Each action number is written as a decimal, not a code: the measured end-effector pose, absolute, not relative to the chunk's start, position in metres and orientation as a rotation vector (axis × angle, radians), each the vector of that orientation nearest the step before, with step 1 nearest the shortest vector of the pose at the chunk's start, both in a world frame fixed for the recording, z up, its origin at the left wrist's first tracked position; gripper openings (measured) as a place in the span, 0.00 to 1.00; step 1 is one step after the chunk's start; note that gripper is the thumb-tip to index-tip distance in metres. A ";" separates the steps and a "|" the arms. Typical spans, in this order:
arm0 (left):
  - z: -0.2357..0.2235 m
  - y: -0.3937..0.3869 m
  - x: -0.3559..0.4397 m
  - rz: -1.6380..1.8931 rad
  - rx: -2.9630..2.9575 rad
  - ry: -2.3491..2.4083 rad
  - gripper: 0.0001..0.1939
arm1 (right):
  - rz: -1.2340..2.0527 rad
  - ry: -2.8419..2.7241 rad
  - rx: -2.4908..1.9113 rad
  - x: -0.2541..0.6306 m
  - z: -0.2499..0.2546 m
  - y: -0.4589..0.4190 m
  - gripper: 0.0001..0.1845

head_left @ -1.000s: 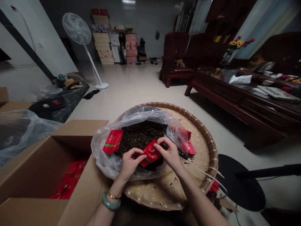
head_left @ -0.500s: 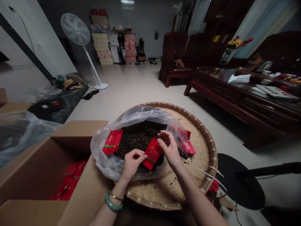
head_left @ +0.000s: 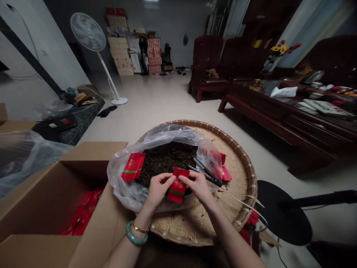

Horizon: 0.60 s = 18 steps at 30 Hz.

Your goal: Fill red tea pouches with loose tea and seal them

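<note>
Both hands pinch one small red packet (head_left: 177, 191) with a green stripe. My left hand (head_left: 159, 189) grips its left edge and my right hand (head_left: 198, 184) its right edge, thumbs near each other. Under it, dark loose tea leaves (head_left: 167, 158) fill a clear plastic bag (head_left: 122, 195) with its mouth wide apart. A stack of flat red packets (head_left: 133, 166) lies on the leaves at the left. Just beyond my right hand, a black hair-straightener-like sealer (head_left: 209, 175) with a white cord rests with its jaws apart. The bag sits on a round woven bamboo tray (head_left: 234, 208).
A cardboard box (head_left: 97, 227) with several red packets (head_left: 86, 208) inside stands at the left, against the tray. More red packets (head_left: 226, 172) lie on the tray's right side. A black round base (head_left: 284, 212) is on the floor at right, near a dark wooden table (head_left: 279, 119).
The packet has swung from tilted to nearly upright. My right hand, loose from it half a second ago, has come down and left onto its edge. The sealer's arms now show.
</note>
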<state>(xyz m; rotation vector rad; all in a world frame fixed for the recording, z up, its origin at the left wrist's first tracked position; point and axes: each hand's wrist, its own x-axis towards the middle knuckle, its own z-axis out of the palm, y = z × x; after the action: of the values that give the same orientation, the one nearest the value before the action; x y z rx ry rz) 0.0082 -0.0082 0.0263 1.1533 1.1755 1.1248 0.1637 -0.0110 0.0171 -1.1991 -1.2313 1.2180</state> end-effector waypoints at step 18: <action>0.030 -0.003 -0.013 1.396 2.275 1.046 0.12 | 0.680 -1.615 -1.121 0.160 0.018 -0.009 0.10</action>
<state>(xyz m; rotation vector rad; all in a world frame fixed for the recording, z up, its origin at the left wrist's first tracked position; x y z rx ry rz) -0.0133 -0.0032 0.0298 2.2752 1.0458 1.3965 0.1595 -0.0090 0.0178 -1.1211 -1.6149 0.6798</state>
